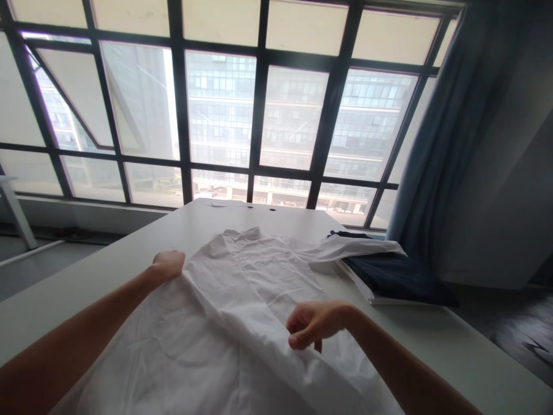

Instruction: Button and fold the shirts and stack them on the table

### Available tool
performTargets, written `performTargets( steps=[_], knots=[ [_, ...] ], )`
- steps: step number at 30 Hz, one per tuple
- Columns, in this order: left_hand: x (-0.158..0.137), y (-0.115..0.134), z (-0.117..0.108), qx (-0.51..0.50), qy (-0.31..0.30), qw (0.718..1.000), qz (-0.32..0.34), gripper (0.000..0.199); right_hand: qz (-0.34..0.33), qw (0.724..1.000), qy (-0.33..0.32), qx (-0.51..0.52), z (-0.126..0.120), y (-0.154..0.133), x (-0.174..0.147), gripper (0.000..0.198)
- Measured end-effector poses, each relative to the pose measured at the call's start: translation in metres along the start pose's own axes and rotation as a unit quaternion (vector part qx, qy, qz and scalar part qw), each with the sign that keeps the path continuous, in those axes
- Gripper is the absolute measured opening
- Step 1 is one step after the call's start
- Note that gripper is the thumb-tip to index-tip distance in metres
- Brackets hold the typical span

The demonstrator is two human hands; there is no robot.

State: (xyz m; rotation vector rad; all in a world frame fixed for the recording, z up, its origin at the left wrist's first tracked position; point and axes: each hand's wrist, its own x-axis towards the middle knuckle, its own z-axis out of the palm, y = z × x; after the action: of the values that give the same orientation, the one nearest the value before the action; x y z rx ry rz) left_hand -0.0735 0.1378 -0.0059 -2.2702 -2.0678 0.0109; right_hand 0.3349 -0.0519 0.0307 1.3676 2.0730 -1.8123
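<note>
A white long-sleeved shirt [263,282] lies spread on the white table, its collar end towards the window. My left hand [169,265] is closed on the cloth at the shirt's left side, drawing it taut. A loose fold of fabric slants from there to the lower right. Over this fold is my right hand [317,323], fingers curled and thumb against the cloth, seemingly pinching it; the exact grip is partly hidden. The shirt's far sleeve [354,248] stretches right, across a dark navy folded cloth [397,276].
The white table [298,216] reaches towards a large window with dark frames [254,115]. White folded cloth [360,286] sits under the navy one at the right edge. A blue-grey curtain [449,144] hangs at right. Another table's leg [19,213] stands far left.
</note>
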Motion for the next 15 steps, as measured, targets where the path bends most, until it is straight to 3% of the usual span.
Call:
performTargets(
  steps=[3,9,12,15],
  knots=[
    [0.011,0.002,-0.008,0.003,-0.021,1.000,-0.014,0.015,-0.006,0.999,-0.028,0.039,-0.001,0.000,-0.004,0.063],
    [0.053,0.046,-0.003,-0.046,0.007,0.999,0.019,0.038,-0.063,0.990,0.034,0.122,-0.003,0.009,-0.008,0.065],
    [0.074,0.060,0.004,-0.065,0.025,0.998,-0.009,0.051,-0.047,0.994,-0.004,0.102,0.003,0.011,-0.017,0.076],
    [0.092,0.064,0.008,-0.085,0.039,0.995,-0.043,0.052,-0.022,1.000,0.002,0.015,0.011,0.011,-0.029,0.069]
  ],
)
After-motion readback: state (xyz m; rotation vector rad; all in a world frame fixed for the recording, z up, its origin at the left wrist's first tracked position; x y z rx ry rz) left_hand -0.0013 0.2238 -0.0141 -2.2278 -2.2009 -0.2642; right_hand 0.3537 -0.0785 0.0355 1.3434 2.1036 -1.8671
